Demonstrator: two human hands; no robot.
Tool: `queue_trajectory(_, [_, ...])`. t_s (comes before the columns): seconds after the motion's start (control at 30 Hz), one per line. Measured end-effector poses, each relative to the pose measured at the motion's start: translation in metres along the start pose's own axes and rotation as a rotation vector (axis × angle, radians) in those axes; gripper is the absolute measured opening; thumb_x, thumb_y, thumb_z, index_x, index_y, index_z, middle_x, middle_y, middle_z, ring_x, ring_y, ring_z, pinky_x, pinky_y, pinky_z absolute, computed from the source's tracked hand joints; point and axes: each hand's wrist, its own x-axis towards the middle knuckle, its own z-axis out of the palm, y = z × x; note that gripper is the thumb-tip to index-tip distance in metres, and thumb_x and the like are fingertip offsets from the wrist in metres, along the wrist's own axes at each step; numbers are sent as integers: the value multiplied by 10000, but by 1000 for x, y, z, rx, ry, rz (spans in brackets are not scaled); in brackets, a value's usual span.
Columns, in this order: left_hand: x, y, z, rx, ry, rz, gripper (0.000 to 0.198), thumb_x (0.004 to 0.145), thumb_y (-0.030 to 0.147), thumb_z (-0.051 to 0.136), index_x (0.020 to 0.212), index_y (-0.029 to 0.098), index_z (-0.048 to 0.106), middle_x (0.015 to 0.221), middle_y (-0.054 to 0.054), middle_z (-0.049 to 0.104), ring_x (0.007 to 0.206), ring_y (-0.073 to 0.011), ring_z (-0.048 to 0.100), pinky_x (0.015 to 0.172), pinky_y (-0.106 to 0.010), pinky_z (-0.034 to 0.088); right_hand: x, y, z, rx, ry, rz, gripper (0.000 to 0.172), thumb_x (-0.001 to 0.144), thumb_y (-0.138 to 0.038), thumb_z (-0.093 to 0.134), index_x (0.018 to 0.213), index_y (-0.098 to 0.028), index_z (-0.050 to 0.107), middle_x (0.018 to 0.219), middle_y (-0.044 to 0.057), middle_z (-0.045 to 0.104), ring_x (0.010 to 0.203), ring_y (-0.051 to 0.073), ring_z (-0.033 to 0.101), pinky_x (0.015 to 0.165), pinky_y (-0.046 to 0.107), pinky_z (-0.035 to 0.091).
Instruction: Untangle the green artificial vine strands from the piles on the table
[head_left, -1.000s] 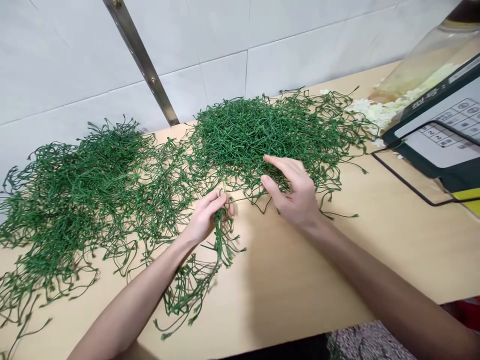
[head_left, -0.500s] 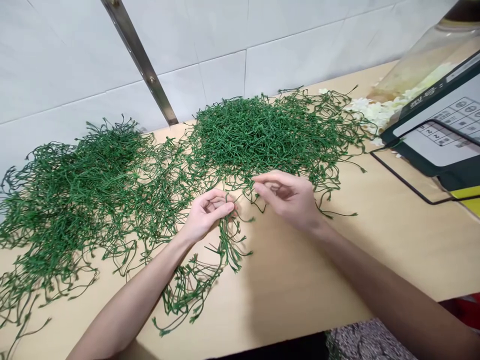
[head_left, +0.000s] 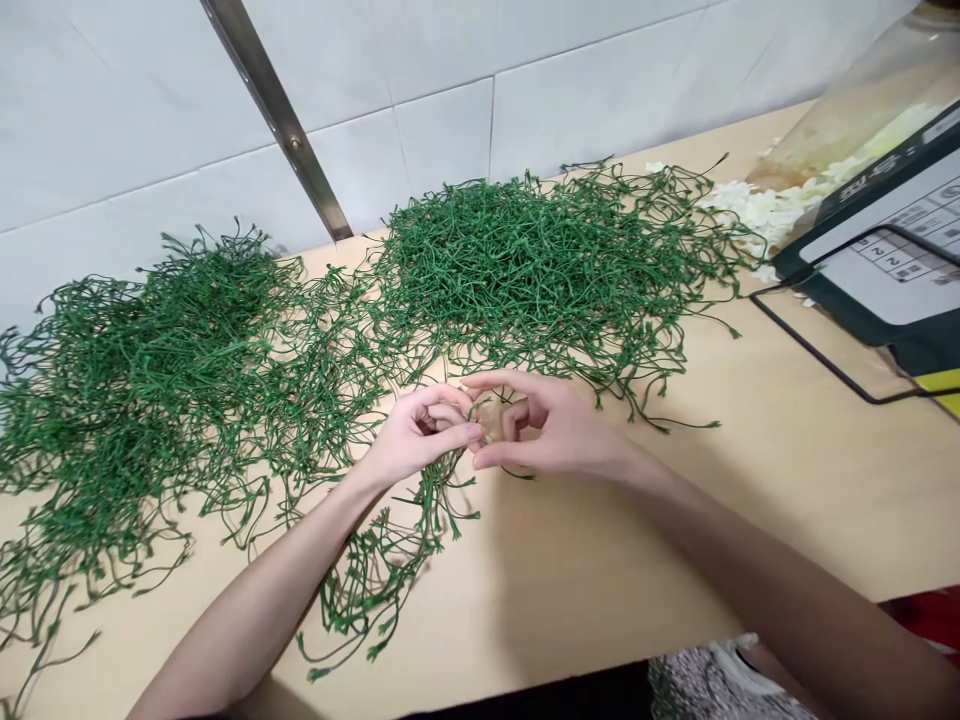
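Observation:
My left hand (head_left: 424, 430) is closed, thumb pressed to the fingers, on thin green plastic stems. A strand of these green stems (head_left: 435, 500) trails below the hand onto the table. My right hand (head_left: 551, 425) sits against the left fingertips, its thumb and index finger apart around them; no stem clearly shows in its grip. Behind both hands rises a large pile of green stems (head_left: 517, 250) with small forked tips. Another pile of stems (head_left: 150, 370) spreads to the left, and a small clump (head_left: 360, 590) lies in front, beside my left forearm.
White petals (head_left: 780, 210) lie at the back right by a clear jar (head_left: 832, 120). A dark box with a printed label (head_left: 900, 250) and a black wire frame (head_left: 817, 360) stand at the right. A tiled wall (head_left: 600, 80) with a metal strip (head_left: 292, 140) borders the wooden table (head_left: 600, 600).
My right hand has moved left from the edge of the big pile to the left hand's fingertips, its thumb and index finger spreading apart. My left hand keeps its grip.

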Motion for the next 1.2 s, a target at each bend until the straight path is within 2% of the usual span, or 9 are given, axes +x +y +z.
queue_trajectory(0.2, [-2, -1, 1, 71, -35, 15, 311, 726, 376, 775, 824, 139, 599, 576, -14, 699, 459, -71, 529, 494, -193, 366, 2, 4, -3, -8, -118, 69, 456, 630, -291, 850, 1008, -176, 623, 831, -7, 639, 579, 69, 560, 516, 194, 431])
queue_trajectory(0.33, [-2, 1, 2, 80, -55, -3, 300, 737, 373, 766, 835, 143, 600, 576, -12, 699, 497, -93, 592, 552, -204, 430, 3, 5, -5, -135, -212, 32, 228, 719, -329, 789, 800, -150, 674, 610, -48, 528, 524, 56, 451, 476, 182, 361])
queue_trajectory(0.4, [-2, 2, 1, 82, -43, -17, 304, 738, 373, 764, 840, 144, 591, 574, -11, 694, 493, -94, 597, 525, -193, 413, 4, 6, -7, -196, -203, 2, 226, 749, -359, 760, 759, -143, 694, 565, -47, 495, 497, 56, 403, 445, 187, 318])
queue_trajectory(0.53, [-2, 2, 2, 57, 5, -21, 317, 770, 411, 725, 835, 157, 547, 585, -10, 683, 505, -103, 613, 497, -184, 405, 2, 5, -11, -206, -163, 35, 267, 809, -397, 688, 788, -133, 720, 550, -21, 547, 461, 68, 457, 419, 195, 321])
queue_trajectory(0.63, [-3, 4, 3, 83, -16, -20, 312, 761, 405, 734, 816, 160, 549, 605, -9, 670, 554, -112, 621, 530, -196, 437, 1, 0, -13, -228, -141, 31, 227, 831, -357, 663, 789, -137, 705, 545, -12, 582, 449, 72, 490, 415, 188, 346])
queue_trajectory(0.83, [-4, 6, 5, 306, -94, 22, 353, 835, 425, 646, 656, 120, 645, 531, 3, 576, 428, -46, 381, 409, -197, 268, 2, -4, -11, -52, -152, 132, 203, 848, -356, 651, 820, -160, 605, 499, -43, 593, 394, 75, 535, 390, 172, 407])
queue_trajectory(0.93, [-4, 5, 6, 307, -47, 35, 387, 846, 440, 631, 631, 119, 634, 548, -28, 627, 434, -53, 414, 413, -196, 287, 4, -1, -11, 94, -206, 167, 287, 830, -431, 666, 832, -156, 581, 608, -14, 659, 414, 79, 569, 401, 190, 456])
queue_trajectory(1.07, [-3, 4, 7, 309, 0, 48, 403, 835, 450, 644, 597, 129, 595, 530, -28, 639, 421, -55, 424, 408, -192, 291, 5, 3, -15, 108, -257, 146, 294, 801, -395, 708, 898, -126, 639, 708, 26, 687, 561, 98, 638, 544, 218, 532])
queue_trajectory(1.2, [-3, 4, 8, 309, 41, 101, 449, 828, 453, 645, 525, 142, 531, 450, 10, 560, 391, -47, 372, 391, -193, 253, 3, 6, -15, 33, -205, 105, 345, 747, -348, 762, 1009, -146, 661, 686, -6, 659, 535, 86, 593, 473, 190, 463])
